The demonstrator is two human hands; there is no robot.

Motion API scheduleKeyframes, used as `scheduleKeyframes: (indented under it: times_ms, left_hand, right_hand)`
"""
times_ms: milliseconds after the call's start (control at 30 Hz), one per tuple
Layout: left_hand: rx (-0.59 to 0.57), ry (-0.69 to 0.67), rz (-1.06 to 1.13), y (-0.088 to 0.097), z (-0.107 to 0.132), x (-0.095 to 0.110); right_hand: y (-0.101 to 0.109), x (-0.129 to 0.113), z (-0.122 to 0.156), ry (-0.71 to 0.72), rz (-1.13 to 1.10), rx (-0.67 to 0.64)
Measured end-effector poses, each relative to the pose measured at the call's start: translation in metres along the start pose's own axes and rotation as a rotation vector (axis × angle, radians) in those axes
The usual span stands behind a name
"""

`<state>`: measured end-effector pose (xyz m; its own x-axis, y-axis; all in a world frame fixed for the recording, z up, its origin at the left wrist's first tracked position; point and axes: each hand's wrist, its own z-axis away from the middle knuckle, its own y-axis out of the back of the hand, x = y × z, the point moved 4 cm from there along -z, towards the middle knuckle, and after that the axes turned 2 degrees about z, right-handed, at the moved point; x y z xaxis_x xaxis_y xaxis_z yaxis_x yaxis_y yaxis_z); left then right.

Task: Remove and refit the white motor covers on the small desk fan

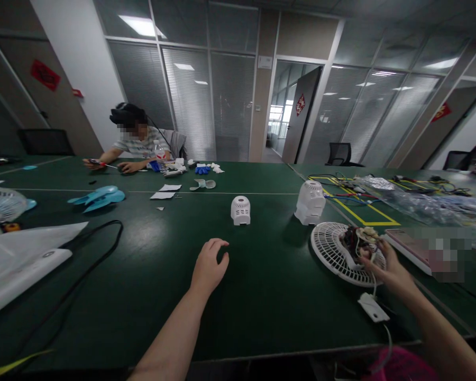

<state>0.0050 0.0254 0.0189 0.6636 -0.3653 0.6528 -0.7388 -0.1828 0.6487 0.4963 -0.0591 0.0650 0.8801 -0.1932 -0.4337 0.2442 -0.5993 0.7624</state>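
My left hand [208, 264] rests over the green table [262, 286], fingers curled in a loose pinch with nothing visible in them. My right hand [384, 264] grips a fan motor [359, 241] with wires, held over a white round fan grille [331, 251]. A small white plug box [373, 308] lies on a cord below that hand. Two white plastic motor covers stand ahead: a small one [240, 209] and a larger one [311, 201].
A co-worker [137, 140] sits at the far left with tools and small parts. Blue fan blades [99, 197], a white fan grille [0, 203], a black cable [91, 254] and a white bag [24, 248] lie left. Wires and plastic bags [412, 198] crowd the right.
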Motion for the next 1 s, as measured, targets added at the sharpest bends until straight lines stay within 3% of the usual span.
scheduleKeyframes:
  times_ms: [67,167,267,500,633,733,833,1000]
  left_hand:
    - [-0.002,0.000,0.002,0.001,0.001,0.002]
    - [-0.011,0.000,0.010,0.003,0.003,0.005]
    - [-0.047,-0.026,0.032,0.004,0.006,0.010]
    - [-0.201,-0.158,0.025,0.000,0.010,0.021]
    - [-0.156,-0.185,-0.020,-0.004,0.005,0.014]
    - [-0.071,-0.128,-0.047,-0.003,0.001,0.005]
    - [-0.026,-0.084,-0.057,0.000,-0.001,0.002]
    - [-0.024,-0.065,-0.054,0.002,-0.002,0.003]
  right_hand:
    - [-0.019,0.015,-0.001,0.020,-0.075,-0.209]
    - [-0.038,0.000,0.004,0.062,-0.066,-0.265]
    - [-0.053,-0.054,0.020,0.146,-0.011,-0.296]
    - [-0.086,-0.208,0.062,0.312,-0.016,-0.455]
    - [-0.098,-0.260,0.071,0.415,-0.125,-0.607]
    - [-0.102,-0.276,0.061,0.476,-0.185,-0.682]
    - [-0.111,-0.282,0.029,0.385,-0.205,-0.638]
    - [-0.155,-0.310,-0.031,0.232,-0.159,-0.539]
